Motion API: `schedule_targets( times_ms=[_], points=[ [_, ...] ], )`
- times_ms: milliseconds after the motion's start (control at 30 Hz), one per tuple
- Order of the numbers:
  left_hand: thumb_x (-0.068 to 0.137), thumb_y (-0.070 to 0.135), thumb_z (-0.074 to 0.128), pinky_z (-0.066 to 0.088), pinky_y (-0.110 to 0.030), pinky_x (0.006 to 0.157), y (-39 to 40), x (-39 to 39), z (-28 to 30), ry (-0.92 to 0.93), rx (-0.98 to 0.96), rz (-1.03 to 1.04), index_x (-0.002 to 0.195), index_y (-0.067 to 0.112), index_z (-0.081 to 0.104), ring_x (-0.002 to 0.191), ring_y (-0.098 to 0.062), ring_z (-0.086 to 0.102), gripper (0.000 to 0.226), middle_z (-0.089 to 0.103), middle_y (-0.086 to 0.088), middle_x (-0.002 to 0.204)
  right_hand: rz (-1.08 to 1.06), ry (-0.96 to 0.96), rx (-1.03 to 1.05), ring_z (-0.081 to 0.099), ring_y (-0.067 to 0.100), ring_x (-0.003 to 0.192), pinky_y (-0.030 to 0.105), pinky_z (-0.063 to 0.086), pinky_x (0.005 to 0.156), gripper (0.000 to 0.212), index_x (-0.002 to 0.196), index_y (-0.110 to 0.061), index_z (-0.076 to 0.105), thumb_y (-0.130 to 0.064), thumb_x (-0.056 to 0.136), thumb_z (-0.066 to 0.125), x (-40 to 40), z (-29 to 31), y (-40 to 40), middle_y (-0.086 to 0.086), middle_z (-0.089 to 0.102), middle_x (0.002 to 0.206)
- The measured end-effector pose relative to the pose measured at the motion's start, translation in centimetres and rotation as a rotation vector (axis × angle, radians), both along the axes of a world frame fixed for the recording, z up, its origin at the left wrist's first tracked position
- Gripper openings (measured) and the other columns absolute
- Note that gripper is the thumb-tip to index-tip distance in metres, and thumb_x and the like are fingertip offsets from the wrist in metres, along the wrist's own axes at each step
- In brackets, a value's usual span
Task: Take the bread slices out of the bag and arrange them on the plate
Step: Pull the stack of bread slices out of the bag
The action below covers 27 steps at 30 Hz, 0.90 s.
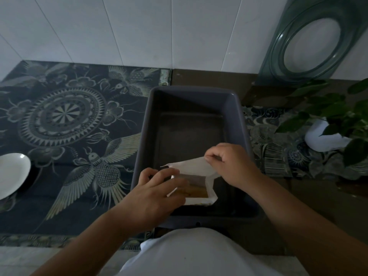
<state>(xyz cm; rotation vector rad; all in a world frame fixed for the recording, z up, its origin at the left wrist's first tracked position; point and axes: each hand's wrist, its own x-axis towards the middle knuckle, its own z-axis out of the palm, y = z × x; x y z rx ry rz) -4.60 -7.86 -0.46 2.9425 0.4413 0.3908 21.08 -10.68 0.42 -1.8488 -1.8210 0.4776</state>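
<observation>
A white bread bag [196, 183] with a clear window lies in the near part of a deep grey plastic tub [194, 90]. Brown bread slices [199, 191] show through the window. My left hand [154, 193] presses on the bag's left side and grips it. My right hand [229, 162] pinches the bag's upper flap and holds it lifted. A white plate [12, 174] sits at the far left edge on the patterned cloth, partly cut off by the frame.
A dark patterned cloth [69, 120] covers the counter left of the tub. A leafy plant in a white pot [324, 136] stands at the right. A teal round-rimmed container [310, 42] leans against the white tiled wall behind.
</observation>
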Motion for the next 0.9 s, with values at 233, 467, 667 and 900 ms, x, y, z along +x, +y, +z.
schedule_targets(
  times_ms=[233, 467, 667, 900],
  points=[
    [0.079, 0.026, 0.073, 0.032, -0.063, 0.097, -0.8, 0.3, -0.5, 0.116, -0.082, 0.113, 0.095, 0.035, 0.052, 0.138, -0.039, 0.028, 0.028, 0.054, -0.003, 0.129, -0.021, -0.253, 0.145, 0.062, 0.020, 0.079, 0.038, 0.052, 0.066, 0.009, 0.089, -0.017, 0.076, -0.019, 0.089, 0.067, -0.1, 1.3, 0.3, 0.000, 0.072, 0.084],
    [0.075, 0.033, 0.074, 0.026, -0.071, 0.102, -0.8, 1.2, 0.4, 0.179, -0.099, 0.293, 0.098, 0.032, 0.059, 0.142, -0.039, 0.028, 0.028, 0.058, 0.002, 0.133, 0.416, -0.490, 0.360, 0.054, 0.024, 0.098, 0.039, 0.040, 0.080, 0.012, 0.092, -0.019, 0.069, -0.018, 0.089, 0.058, -2.8, 0.7, -1.9, 0.001, 0.067, 0.101],
    [0.053, 0.030, 0.091, 0.032, -0.073, 0.097, -0.1, 1.8, 1.4, 0.240, -0.073, 0.356, 0.094, 0.033, 0.070, 0.130, -0.032, 0.040, 0.046, 0.069, -0.001, 0.116, 0.498, -0.719, -0.098, 0.062, 0.021, 0.088, 0.042, 0.036, 0.085, 0.030, 0.081, -0.023, 0.074, -0.044, 0.086, 0.054, -2.6, 2.1, -2.0, -0.005, 0.072, 0.082],
    [0.056, 0.039, 0.089, 0.023, -0.077, 0.100, 0.4, 1.0, 1.5, 0.352, -0.107, 0.315, 0.077, 0.040, 0.066, 0.137, -0.040, 0.026, 0.031, 0.058, -0.014, 0.135, 0.342, -0.775, -0.291, 0.058, 0.020, 0.097, 0.053, 0.015, 0.103, 0.043, 0.079, -0.022, 0.074, -0.053, 0.087, 0.046, -2.0, 3.6, -1.9, -0.004, 0.070, 0.079]
  ],
)
